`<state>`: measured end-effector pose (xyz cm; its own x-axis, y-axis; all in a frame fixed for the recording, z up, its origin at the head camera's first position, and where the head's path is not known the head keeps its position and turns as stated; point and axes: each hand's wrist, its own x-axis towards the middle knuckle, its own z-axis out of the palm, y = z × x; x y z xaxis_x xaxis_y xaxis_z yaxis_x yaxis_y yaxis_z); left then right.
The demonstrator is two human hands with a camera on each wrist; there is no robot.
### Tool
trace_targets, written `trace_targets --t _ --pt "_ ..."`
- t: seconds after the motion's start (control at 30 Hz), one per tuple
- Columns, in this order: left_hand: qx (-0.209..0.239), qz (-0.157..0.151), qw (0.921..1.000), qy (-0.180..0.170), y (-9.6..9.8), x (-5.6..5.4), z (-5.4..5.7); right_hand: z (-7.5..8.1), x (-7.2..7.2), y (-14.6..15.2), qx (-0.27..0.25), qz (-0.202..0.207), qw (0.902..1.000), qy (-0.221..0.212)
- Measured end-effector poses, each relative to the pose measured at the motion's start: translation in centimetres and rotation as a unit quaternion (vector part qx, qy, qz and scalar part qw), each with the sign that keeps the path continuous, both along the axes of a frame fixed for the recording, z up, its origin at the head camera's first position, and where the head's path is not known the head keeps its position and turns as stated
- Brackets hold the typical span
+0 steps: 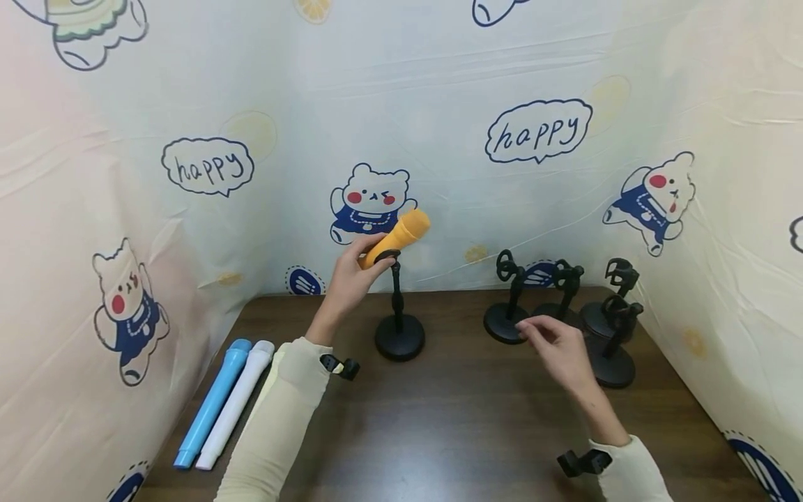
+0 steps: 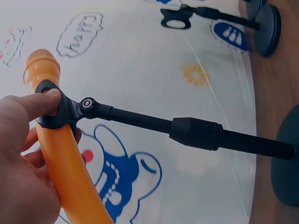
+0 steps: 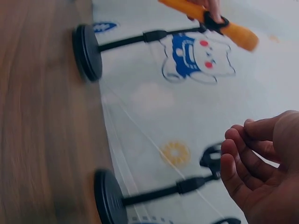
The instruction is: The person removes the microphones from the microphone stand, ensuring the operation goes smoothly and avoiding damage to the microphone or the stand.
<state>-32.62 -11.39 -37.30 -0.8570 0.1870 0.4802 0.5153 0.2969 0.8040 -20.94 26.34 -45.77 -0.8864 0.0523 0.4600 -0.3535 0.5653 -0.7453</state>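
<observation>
An orange microphone [image 1: 401, 233] sits tilted in the ring clip of a black desk microphone stand [image 1: 399, 338]. My left hand [image 1: 355, 273] grips the microphone's body. In the left wrist view, the thumb [image 2: 44, 103] presses on the black clip [image 2: 60, 114], and the fingers go behind the microphone, partly hidden. The stand's round base is on the table. My right hand [image 1: 561, 352] hovers over the table in front of more black stands, fingers loosely bent and holding nothing. In the right wrist view, one stand [image 3: 161, 191] shows behind those fingers.
Several black microphone stands with bare clips cluster at the back right, one with its base [image 1: 504, 323] nearest the middle. A blue microphone [image 1: 213, 404] and a white microphone [image 1: 235, 406] lie side by side at the left. Printed cloth [image 1: 439, 90] hangs around the brown table [image 1: 439, 432].
</observation>
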Motion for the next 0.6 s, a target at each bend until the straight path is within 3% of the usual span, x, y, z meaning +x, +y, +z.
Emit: trace_targets --t 0.33,0.6 --pt "0.018 -0.022 0.9995 -0.016 2.3 1.6 -0.2 0.2 -1.3 -4.9 0.005 0.09 0.9959 -0.007" --pt "0.017 -0.044 0.9989 -0.006 4.6 3.0 -0.5 0.4 -2.7 -7.9 0.028 0.117 0.9921 -0.034"
